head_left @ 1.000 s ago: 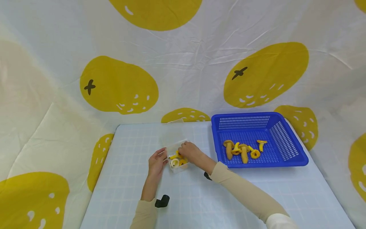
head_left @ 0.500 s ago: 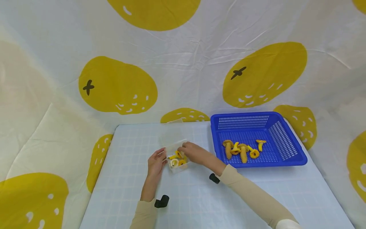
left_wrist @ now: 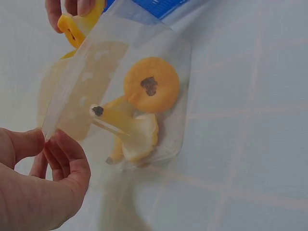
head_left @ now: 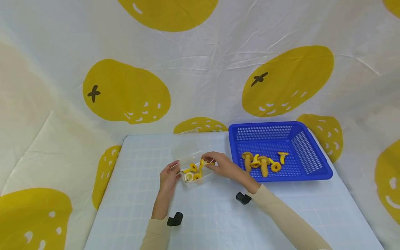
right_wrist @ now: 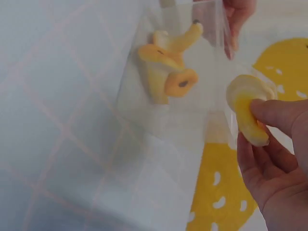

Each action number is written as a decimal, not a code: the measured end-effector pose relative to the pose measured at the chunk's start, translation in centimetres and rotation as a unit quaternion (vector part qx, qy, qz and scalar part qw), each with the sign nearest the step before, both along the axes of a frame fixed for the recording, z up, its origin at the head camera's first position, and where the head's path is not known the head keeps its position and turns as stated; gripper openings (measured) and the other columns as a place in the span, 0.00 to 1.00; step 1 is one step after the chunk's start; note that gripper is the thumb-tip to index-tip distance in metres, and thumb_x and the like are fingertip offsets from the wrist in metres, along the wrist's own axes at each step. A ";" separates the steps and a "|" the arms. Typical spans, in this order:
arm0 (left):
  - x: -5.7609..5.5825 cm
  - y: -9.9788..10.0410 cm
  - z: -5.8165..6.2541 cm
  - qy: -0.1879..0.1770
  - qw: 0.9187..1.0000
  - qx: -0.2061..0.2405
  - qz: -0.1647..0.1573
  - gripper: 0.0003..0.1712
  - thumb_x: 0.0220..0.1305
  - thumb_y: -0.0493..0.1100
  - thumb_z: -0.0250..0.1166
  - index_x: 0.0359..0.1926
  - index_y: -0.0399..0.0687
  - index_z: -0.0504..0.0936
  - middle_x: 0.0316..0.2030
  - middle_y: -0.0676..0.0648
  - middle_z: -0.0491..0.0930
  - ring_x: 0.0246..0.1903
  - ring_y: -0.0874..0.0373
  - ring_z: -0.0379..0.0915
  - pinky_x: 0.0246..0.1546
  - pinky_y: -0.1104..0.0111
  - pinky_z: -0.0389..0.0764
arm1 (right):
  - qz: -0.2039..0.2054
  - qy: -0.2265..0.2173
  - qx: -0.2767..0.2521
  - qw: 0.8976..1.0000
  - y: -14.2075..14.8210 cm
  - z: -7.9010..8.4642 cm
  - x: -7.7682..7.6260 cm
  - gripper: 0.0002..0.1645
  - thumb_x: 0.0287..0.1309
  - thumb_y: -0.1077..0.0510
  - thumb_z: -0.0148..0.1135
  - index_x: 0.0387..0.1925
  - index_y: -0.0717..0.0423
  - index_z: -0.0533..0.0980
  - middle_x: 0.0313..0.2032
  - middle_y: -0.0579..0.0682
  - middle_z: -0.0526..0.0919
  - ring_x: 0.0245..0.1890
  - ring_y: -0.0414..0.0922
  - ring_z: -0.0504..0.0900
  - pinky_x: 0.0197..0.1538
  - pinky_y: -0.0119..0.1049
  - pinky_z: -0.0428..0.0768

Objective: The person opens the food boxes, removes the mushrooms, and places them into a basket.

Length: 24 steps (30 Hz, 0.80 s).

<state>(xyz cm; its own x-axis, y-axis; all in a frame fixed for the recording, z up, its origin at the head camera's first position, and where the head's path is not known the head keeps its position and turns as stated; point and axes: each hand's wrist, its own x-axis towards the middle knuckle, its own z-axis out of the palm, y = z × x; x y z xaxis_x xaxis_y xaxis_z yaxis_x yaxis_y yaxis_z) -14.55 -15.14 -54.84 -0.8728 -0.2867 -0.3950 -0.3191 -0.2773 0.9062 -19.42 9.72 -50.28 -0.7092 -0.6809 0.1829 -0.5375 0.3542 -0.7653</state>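
My left hand [head_left: 167, 178] pinches the left wall of a clear plastic box [head_left: 192, 185] between thumb and fingers. Inside the box lie several yellow toy chanterelle mushrooms [left_wrist: 151, 101], one showing a pale underside. My right hand [head_left: 222, 165] pinches another yellow chanterelle [right_wrist: 249, 113] by its stem, thumb on one side and fingers on the other. In the head view this hand is at the box's right side, with the mushroom partly hidden by the fingers.
At the right stands a blue perforated basket [head_left: 300, 168]. It holds several mushrooms, including a brown-capped one [head_left: 264, 167] and a small yellow one [head_left: 282, 157]. The box's clear lid [head_left: 185, 147] lies open behind it, toward the patterned backdrop.
My right hand has lifted a chanterelle and drawn back to the right, uncovering more of the box. My left hand keeps its grip on the box wall.
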 end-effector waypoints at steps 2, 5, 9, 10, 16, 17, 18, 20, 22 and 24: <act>0.0 0.0 0.0 0.002 1.000 0.001 0.001 0.23 0.74 0.38 0.63 0.65 0.32 0.76 0.51 0.39 0.78 0.39 0.58 0.74 0.38 0.72 0.81 | -0.016 -0.019 -0.008 1.000 0.5 0.1 0.0 0.17 0.71 0.65 0.62 0.59 0.62 0.77 0.51 0.54 0.84 0.49 0.47 0.82 0.53 0.40 0.83; 0.0 -0.1 0.0 -0.001 1.000 0.001 0.002 0.22 0.74 0.38 0.63 0.65 0.33 0.76 0.55 0.36 0.77 0.39 0.58 0.74 0.38 0.72 0.81 | -0.039 -0.038 -0.019 0.998 1.4 0.1 0.1 0.17 0.71 0.63 0.63 0.58 0.60 0.78 0.50 0.52 0.84 0.49 0.46 0.82 0.54 0.38 0.83; 0.0 -0.1 0.0 -0.004 1.000 0.000 0.002 0.22 0.75 0.38 0.63 0.65 0.34 0.77 0.56 0.35 0.77 0.38 0.60 0.74 0.37 0.73 0.81 | -0.072 -0.040 -0.033 0.996 2.6 0.2 0.4 0.17 0.70 0.62 0.65 0.57 0.60 0.79 0.49 0.51 0.85 0.48 0.46 0.84 0.53 0.38 0.84; 0.0 -0.1 0.0 -0.003 1.000 0.001 0.001 0.22 0.75 0.38 0.63 0.65 0.34 0.77 0.55 0.36 0.77 0.37 0.60 0.74 0.37 0.73 0.81 | -0.080 -0.041 -0.038 0.995 2.9 0.2 0.5 0.17 0.69 0.62 0.66 0.57 0.60 0.79 0.49 0.52 0.85 0.48 0.47 0.84 0.52 0.39 0.84; -0.1 -0.1 0.0 -0.003 1.000 -0.001 0.000 0.22 0.75 0.37 0.63 0.65 0.33 0.76 0.53 0.36 0.77 0.36 0.60 0.73 0.37 0.73 0.81 | -0.116 -0.080 -0.080 0.987 5.0 0.7 0.8 0.19 0.68 0.61 0.67 0.58 0.62 0.78 0.50 0.56 0.84 0.49 0.51 0.84 0.54 0.44 0.84; -0.1 -0.1 0.0 -0.004 1.000 -0.001 -0.001 0.21 0.75 0.37 0.63 0.64 0.33 0.77 0.53 0.36 0.77 0.37 0.60 0.73 0.37 0.73 0.81 | -0.121 -0.087 -0.086 0.985 5.4 0.7 0.9 0.19 0.68 0.61 0.67 0.58 0.61 0.77 0.50 0.56 0.84 0.49 0.51 0.84 0.54 0.43 0.83; -0.1 -0.1 0.0 -0.006 1.000 -0.002 -0.001 0.21 0.75 0.38 0.63 0.64 0.33 0.77 0.53 0.36 0.77 0.37 0.60 0.73 0.37 0.73 0.81 | -0.125 -0.093 -0.094 0.983 5.8 0.7 0.9 0.20 0.68 0.61 0.67 0.59 0.61 0.77 0.51 0.57 0.84 0.49 0.52 0.83 0.55 0.41 0.83; -0.1 -0.1 0.1 -0.007 1.000 -0.002 -0.002 0.21 0.75 0.38 0.63 0.64 0.34 0.77 0.55 0.36 0.77 0.38 0.59 0.74 0.38 0.72 0.81 | -0.136 -0.100 -0.104 0.980 6.6 0.8 0.9 0.21 0.67 0.62 0.68 0.59 0.61 0.77 0.51 0.58 0.84 0.50 0.53 0.83 0.55 0.37 0.83; -0.1 -0.1 0.1 -0.009 1.000 -0.002 -0.004 0.21 0.74 0.39 0.63 0.64 0.35 0.77 0.55 0.36 0.77 0.39 0.59 0.74 0.39 0.72 0.81 | -0.148 -0.104 -0.113 0.977 7.4 0.8 0.9 0.21 0.67 0.62 0.68 0.59 0.62 0.77 0.51 0.59 0.83 0.50 0.54 0.83 0.54 0.33 0.82; -0.1 -0.1 0.0 -0.012 1.000 -0.001 -0.005 0.22 0.74 0.39 0.64 0.64 0.35 0.78 0.56 0.37 0.77 0.39 0.59 0.74 0.39 0.72 0.81 | -0.162 -0.109 -0.119 0.974 8.3 0.9 0.9 0.21 0.67 0.63 0.68 0.59 0.62 0.76 0.51 0.60 0.83 0.50 0.55 0.83 0.54 0.30 0.81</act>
